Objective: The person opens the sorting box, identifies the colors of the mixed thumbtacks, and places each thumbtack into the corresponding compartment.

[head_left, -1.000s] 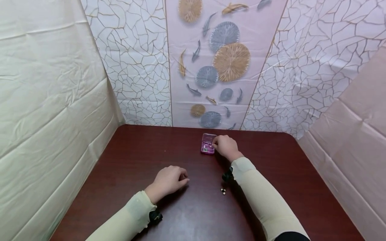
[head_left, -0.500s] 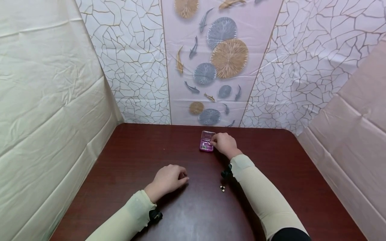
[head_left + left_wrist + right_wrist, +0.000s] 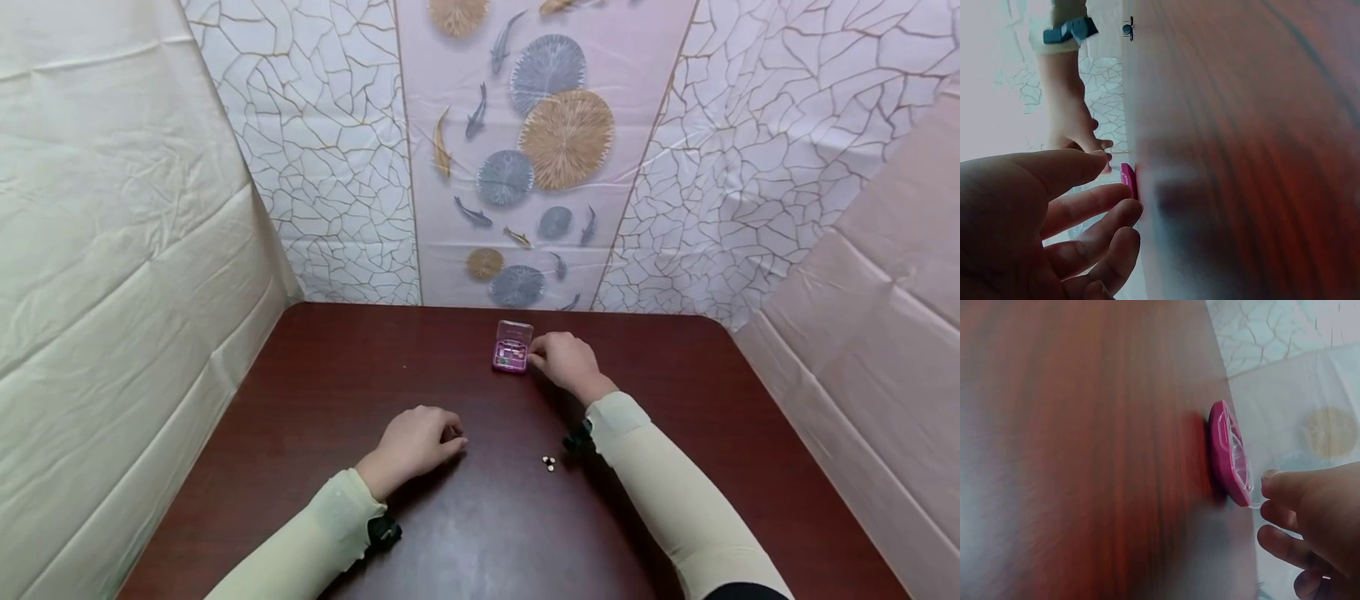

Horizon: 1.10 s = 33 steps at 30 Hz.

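Case (image 3: 510,358) sits on the surface (image 3: 360,358) with its clear lid (image 3: 515,332) raised at the far edge, so the long axis of the pair runs roughly near to far; right hand (image 3: 567,362) is the nearer, just beside the case's right edge, which puts the case left of its fingertips, touching or just apart, cannot tell. Right fingers loosely bent, nothing visible between them; left hand (image 3: 416,442) well apart on the case's near-left side, fingers slack and spread from the thumb. Small bits (image 3: 551,467) lie on the case's near side, slightly right
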Available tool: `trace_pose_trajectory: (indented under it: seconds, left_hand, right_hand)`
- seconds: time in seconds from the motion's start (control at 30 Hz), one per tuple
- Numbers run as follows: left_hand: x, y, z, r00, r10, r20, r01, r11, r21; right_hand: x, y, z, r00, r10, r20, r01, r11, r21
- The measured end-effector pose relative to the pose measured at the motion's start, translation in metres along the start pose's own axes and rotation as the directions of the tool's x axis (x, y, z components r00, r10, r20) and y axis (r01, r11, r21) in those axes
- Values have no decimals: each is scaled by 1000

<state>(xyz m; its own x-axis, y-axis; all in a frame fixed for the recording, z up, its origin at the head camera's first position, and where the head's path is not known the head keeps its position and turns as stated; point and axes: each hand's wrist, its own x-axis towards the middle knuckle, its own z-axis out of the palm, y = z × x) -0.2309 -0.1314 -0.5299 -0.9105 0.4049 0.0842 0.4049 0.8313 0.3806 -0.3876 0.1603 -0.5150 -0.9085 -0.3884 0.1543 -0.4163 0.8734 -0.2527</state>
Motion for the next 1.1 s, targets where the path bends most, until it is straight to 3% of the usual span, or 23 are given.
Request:
trace_pose_trajectory:
  seconds: [0.4,0.7,1.1]
  left_hand:
    - [1,2,0,1000,-11,-6,11,1000,-13]
    - [2,5,3,1000,-4,-4,4,1000,-21]
    - [2,8,2,1000,-6,-10,6,1000,-17]
  right_hand:
    - [-67,-10,-22,992,-124,26,123,992,32]
    - [-113,-6,-18,976,-197,90,191,979,73]
    - [-148,-4,-10,937,-338,84,327,937,121]
